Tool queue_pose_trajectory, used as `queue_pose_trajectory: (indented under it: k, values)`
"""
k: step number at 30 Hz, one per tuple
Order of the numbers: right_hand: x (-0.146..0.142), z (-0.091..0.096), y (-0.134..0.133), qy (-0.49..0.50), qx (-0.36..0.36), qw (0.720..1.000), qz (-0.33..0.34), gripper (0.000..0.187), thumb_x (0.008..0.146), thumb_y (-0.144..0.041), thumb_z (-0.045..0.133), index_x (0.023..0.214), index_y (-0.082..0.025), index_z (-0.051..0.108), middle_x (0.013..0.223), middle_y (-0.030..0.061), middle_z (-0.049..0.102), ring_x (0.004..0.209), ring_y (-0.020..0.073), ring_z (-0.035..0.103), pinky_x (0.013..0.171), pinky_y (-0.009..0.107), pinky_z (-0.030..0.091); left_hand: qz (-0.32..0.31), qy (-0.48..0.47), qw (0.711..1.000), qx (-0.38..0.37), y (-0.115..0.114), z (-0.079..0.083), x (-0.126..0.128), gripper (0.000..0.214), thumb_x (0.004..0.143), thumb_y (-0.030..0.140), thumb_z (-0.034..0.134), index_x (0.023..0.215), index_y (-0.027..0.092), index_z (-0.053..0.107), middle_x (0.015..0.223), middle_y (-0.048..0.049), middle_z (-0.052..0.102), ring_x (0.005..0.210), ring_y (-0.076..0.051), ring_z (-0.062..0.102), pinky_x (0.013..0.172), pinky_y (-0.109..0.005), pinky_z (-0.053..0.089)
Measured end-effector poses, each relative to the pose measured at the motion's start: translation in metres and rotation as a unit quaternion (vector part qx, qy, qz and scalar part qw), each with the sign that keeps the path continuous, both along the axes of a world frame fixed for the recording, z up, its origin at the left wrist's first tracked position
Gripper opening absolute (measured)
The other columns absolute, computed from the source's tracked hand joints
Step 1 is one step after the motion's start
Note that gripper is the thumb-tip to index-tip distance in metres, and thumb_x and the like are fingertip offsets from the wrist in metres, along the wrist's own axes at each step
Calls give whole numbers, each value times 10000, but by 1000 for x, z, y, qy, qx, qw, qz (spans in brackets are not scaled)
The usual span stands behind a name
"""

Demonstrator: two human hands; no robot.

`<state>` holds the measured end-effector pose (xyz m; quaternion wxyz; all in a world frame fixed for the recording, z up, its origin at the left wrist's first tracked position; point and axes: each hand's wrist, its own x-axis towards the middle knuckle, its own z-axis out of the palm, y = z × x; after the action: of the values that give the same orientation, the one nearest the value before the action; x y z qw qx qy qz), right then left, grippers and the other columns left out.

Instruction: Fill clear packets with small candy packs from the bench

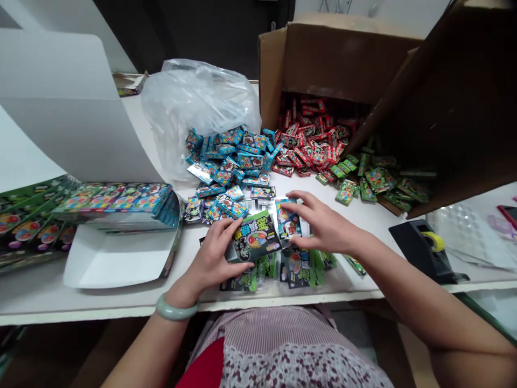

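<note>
My left hand (212, 256) pinches a black and green printed packet (258, 237), thumb below and fingers above. My right hand (323, 222) has its thumb and fingers on the edges of a flat blue printed box (287, 220), just right of that packet. Under both hands lie more black and green packets (301, 267), some partly covered by clear plastic. Beyond them is a heap of small blue boxes (246, 161), with a few dark purple ones (194, 209) at its near side.
A clear plastic bag (197, 99) stands behind the blue heap. Cardboard cartons (327, 64) at the back right spill small red boxes (307, 145) and green boxes (379, 180). An open white display box (121, 256) holds rows of packets at left. A black tape dispenser (422, 250) sits right.
</note>
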<state>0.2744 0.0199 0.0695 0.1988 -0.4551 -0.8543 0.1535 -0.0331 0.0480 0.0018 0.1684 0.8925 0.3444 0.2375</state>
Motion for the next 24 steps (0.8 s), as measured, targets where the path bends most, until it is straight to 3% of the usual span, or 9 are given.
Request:
queue_pose_trajectory:
  k: [7,18,24]
  values:
    - [-7,12,-1,-59,-20,995,74,593,762,-304,689,1301,-204,464,1335,154,450,1235,301,440,1017,468,429,-9,2,1000,2,-5,-2,0,969,696,474,764,1471,258,226,1296,-136,395,1211,-336,423,1024,-525,404]
    - [1,20,1,-40,-85,987,132,554,788,-267,674,1306,-212,485,1406,121,457,1299,249,421,1064,442,375,-35,18,999,-17,-8,-3,-1,966,705,462,760,1475,243,221,1306,-138,398,1219,-335,415,1031,-528,397]
    - [2,22,10,-50,-96,985,132,565,759,-277,702,1283,-173,520,1353,143,501,1272,271,438,1068,449,367,-47,21,998,-48,-7,2,2,947,695,431,768,1461,249,242,1315,-137,400,1227,-336,421,1032,-524,402]
